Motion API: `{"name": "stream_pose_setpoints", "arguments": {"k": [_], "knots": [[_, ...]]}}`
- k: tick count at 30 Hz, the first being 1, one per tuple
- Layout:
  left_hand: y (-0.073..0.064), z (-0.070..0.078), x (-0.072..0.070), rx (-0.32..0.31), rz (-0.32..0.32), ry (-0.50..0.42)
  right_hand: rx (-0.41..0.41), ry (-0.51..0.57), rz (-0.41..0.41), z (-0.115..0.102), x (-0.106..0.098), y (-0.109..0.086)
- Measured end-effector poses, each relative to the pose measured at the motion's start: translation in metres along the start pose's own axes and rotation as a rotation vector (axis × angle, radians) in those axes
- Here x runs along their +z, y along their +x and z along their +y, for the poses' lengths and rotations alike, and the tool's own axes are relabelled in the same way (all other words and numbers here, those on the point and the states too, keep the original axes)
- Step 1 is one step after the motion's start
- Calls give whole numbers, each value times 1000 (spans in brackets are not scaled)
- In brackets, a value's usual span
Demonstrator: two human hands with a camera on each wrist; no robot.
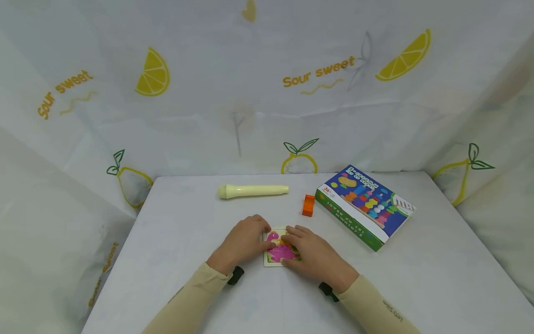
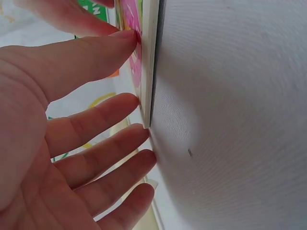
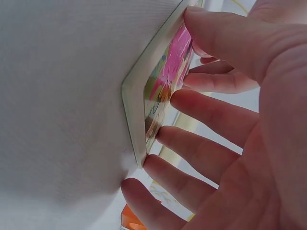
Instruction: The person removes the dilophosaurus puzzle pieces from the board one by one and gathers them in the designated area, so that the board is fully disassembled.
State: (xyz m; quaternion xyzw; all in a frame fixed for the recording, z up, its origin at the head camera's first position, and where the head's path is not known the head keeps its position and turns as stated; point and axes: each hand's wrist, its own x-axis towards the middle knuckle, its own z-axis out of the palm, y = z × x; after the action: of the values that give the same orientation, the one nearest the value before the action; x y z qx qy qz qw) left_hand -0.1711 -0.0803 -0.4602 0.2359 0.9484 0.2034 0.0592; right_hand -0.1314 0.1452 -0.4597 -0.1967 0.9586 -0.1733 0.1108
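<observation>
A small square picture puzzle point(image 1: 280, 253) with a pink dinosaur and a pale border lies flat on the white table, between both hands. My left hand point(image 1: 244, 239) is at its left side. In the left wrist view, the thumb presses on the picture and the other fingers reach to the puzzle's edge point(image 2: 150, 72) and the table. From the right, my right hand point(image 1: 313, 254) spreads over the puzzle. Its thumb touches the near border, while several fingertips rest on the picture and far border point(image 3: 139, 122). Fingers cover part of the picture.
Beyond the hands lies a pale yellow toy microphone point(image 1: 254, 191). An orange block point(image 1: 308, 205) sits to its right, beside a blue and green toy box point(image 1: 367, 204) set at an angle. A white printed cloth point(image 1: 200, 130) hangs behind the table point(image 1: 179, 218).
</observation>
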Motion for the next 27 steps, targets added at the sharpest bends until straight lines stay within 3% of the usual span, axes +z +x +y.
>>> {"name": "stream_pose_setpoints", "arguments": {"k": [27], "knots": [[0, -5, 7, 16, 47, -41, -15, -2, 31, -4, 0, 5]]}}
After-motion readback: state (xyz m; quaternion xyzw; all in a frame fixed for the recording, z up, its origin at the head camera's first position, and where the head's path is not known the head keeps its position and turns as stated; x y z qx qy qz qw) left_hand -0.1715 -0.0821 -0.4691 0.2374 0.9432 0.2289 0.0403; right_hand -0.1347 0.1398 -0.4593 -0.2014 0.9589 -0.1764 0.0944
